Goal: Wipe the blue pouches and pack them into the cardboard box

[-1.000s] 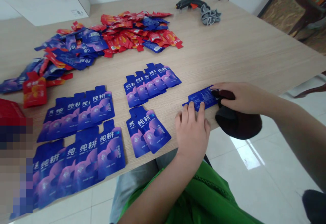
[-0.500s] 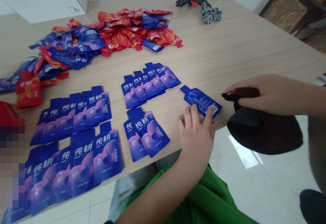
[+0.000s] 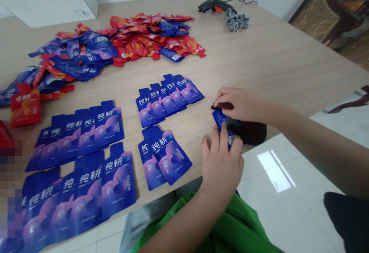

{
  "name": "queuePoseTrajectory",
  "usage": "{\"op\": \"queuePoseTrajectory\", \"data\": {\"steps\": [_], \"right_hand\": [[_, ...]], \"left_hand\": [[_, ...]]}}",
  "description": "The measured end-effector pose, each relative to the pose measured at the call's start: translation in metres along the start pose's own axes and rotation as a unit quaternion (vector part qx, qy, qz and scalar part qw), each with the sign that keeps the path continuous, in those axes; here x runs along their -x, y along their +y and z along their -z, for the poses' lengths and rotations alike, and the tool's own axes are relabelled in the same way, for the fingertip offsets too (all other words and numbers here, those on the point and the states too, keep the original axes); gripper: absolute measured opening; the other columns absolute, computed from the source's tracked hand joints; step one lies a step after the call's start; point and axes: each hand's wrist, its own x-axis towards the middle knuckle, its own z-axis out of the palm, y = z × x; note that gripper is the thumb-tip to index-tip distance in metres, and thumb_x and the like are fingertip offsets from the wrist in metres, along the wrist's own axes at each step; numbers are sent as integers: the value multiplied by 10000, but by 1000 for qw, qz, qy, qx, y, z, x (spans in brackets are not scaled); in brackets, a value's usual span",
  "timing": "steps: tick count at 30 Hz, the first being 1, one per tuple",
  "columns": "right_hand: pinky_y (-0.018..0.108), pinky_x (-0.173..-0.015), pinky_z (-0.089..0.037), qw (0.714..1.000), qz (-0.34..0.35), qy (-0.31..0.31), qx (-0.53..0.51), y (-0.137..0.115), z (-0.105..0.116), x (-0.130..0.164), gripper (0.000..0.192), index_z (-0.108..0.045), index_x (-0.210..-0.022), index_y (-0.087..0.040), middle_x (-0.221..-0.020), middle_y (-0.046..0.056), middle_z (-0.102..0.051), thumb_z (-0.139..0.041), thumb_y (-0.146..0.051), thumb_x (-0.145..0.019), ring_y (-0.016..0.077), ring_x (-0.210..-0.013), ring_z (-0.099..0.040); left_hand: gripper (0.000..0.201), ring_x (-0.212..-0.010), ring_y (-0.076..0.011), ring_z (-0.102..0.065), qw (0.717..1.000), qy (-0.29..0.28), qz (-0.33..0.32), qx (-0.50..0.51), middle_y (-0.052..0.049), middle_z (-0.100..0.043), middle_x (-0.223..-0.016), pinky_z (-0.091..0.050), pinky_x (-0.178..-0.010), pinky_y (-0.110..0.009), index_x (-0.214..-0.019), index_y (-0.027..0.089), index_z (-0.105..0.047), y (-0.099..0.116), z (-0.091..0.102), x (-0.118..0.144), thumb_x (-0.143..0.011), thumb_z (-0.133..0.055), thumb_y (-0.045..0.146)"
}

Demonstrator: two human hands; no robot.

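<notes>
One blue pouch (image 3: 219,118) is lying near the front edge of the counter (image 3: 273,61), partly covered by one dark cloth (image 3: 250,132). The right hand's (image 3: 240,103) grip is pinching the cloth; the left hand's (image 3: 221,164) is staying loosely spread, fingertips touching the pouch. Leftward, two overlapping pouches (image 3: 165,157) are lying before a row of five pouches (image 3: 170,95). Behind, one red-and-blue heap (image 3: 132,40) is lying uncountably jumbled; one glue gun (image 3: 211,4) is resting beside one grey scrunchie (image 3: 236,20).

a workroom, judging by the laid-out pouches (image 3: 118,184), glue gun (image 3: 211,4) and table (image 3: 265,53).
</notes>
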Motion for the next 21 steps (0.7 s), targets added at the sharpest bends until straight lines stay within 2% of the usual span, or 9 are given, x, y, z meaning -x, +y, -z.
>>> {"op": "queuePoseTrajectory", "data": {"steps": [3,6,9,11,13,17,19,21], "right_hand": [[333,-805,-495,1000,-19,-12,4,18,1,8,272,-743,-1002,-185,-1072,80,-669,-502,-204,-877,217,-909,-646],[363,-759,-499,998,-60,-7,34,28,6,14,228,-753,-904,-213,-1005,79,-671,-532,-245,-859,232,-845,-641],[369,-767,-499,998,-54,5,21,24,7,14,294,-760,-1032,-230,-1045,78,-660,-522,-248,-861,233,-868,-637],[364,-813,-495,999,-41,1,6,18,5,12,368,-739,-1150,-231,-1079,80,-654,-495,-241,-875,236,-936,-637],[360,-845,-489,999,-45,-8,4,16,5,10,372,-747,-1136,-216,-1052,87,-663,-486,-234,-871,238,-959,-637],[410,-893,-493,996,-87,12,2,21,26,25,382,-744,-1130,-165,-1082,123,-703,-523,-240,-827,280,-994,-648],[462,-932,-490,990,-133,46,-15,23,42,43,438,-715,-1201,-175,-1107,124,-721,-565,-277,-802,312,-1024,-654],[491,-940,-498,979,-176,66,-80,22,55,65,510,-675,-1274,-227,-1077,95,-737,-607,-311,-776,317,-1007,-670]], "left_hand": [[250,-1374,-318,-423,1000,4,19,14,-103,-449,-1542,-438,-1003,-560,-1179,239,-553,2,0,-3,-939,-504,291],[241,-1301,-325,-465,999,11,34,21,-100,-503,-1482,-452,-988,-551,-1121,228,-560,5,2,-11,-915,-585,351],[337,-1140,-312,-537,999,9,41,16,-103,-607,-1272,-495,-916,-508,-1104,212,-555,6,6,-22,-866,-683,413],[353,-1032,-289,-560,999,6,45,10,-82,-621,-1101,-517,-847,-463,-1074,209,-557,7,7,-29,-857,-704,445],[318,-974,-276,-568,999,3,43,-1,-73,-606,-1020,-522,-790,-427,-1051,204,-561,8,9,-34,-872,-695,430],[193,-946,-287,-588,999,-7,38,-9,-83,-610,-1016,-520,-744,-407,-1032,191,-576,11,18,-38,-893,-645,305],[190,-924,-287,-599,998,-4,52,25,-81,-616,-995,-512,-692,-381,-1039,186,-574,11,27,-38,-891,-617,297],[142,-851,-249,-608,994,14,79,80,-74,-620,-984,-477,-610,-334,-1030,180,-572,5,35,-36,-912,-552,255]]}}
